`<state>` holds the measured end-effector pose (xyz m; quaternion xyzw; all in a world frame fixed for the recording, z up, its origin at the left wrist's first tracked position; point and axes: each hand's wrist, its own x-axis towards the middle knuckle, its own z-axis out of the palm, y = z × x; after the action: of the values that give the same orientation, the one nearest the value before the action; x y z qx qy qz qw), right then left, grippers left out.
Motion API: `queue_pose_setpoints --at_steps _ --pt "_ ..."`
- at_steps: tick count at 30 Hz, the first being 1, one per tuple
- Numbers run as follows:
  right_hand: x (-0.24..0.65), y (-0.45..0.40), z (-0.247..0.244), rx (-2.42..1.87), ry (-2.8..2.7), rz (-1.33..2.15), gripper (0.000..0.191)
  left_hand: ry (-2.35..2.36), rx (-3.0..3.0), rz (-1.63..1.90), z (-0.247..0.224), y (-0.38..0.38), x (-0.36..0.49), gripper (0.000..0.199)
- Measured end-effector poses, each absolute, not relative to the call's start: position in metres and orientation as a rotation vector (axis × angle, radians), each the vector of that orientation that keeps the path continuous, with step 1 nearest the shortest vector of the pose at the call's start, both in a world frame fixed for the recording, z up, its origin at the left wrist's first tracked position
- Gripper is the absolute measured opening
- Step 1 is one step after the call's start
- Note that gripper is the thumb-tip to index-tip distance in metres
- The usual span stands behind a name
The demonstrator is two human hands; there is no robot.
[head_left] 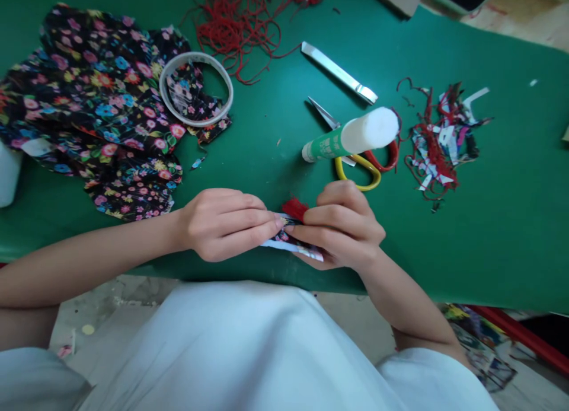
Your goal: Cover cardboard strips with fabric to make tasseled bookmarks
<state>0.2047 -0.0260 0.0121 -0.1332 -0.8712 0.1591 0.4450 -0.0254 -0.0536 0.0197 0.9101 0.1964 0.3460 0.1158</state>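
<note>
Cloth in a small strip, black with bright printed flowers and a white edge, lies between both hands in the head view, above the near side of a smooth green tabletop. The left hand pinches its left end narrowly; the right hand grips the other side, thumb close to the left fingertips, with a fluffy tuft of red thread at its fingers. Good handling here calls for close pinches, even pressure along the folded-looking layers, and the tuft held steady so that its strands stay together. The strip looks thin and apt to slip or crease. Beyond are a cylindrical white-and-green tube, red-and-yellow-handled scissors, and a pale rigid ring on rumpled black floral fabric.
</note>
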Motion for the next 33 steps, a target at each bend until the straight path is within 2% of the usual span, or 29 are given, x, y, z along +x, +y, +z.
queue_pose_setpoints --at_steps 9,13,16,22,25,29,33 --pt "0.213 -0.023 0.018 -0.3 -2.195 0.186 0.017 0.536 2.688 0.992 0.031 -0.051 -0.032 0.012" --pt "0.204 -0.026 0.023 -0.297 -2.094 0.238 0.033 0.56 2.669 1.022 0.03 -0.05 -0.031 0.009" --pt "0.202 -0.028 0.026 -0.309 -2.111 0.356 0.033 0.612 2.607 1.061 0.026 -0.051 -0.031 0.01" --pt "0.205 -0.029 0.026 -0.446 -2.086 0.684 0.017 0.769 2.349 1.051 0.015 -0.058 -0.018 0.009" --pt "0.206 -0.029 0.025 -0.632 -1.976 0.877 0.02 0.831 2.113 1.036 0.014 -0.057 -0.013 0.006" --pt "0.205 -0.031 0.024 -0.784 -1.856 1.155 0.024 0.784 1.969 0.853 0.016 -0.054 -0.012 0.018" --pt "0.2 -0.036 0.024 -0.815 -1.797 1.393 0.028 0.764 1.977 0.817 0.016 -0.052 -0.012 0.023"
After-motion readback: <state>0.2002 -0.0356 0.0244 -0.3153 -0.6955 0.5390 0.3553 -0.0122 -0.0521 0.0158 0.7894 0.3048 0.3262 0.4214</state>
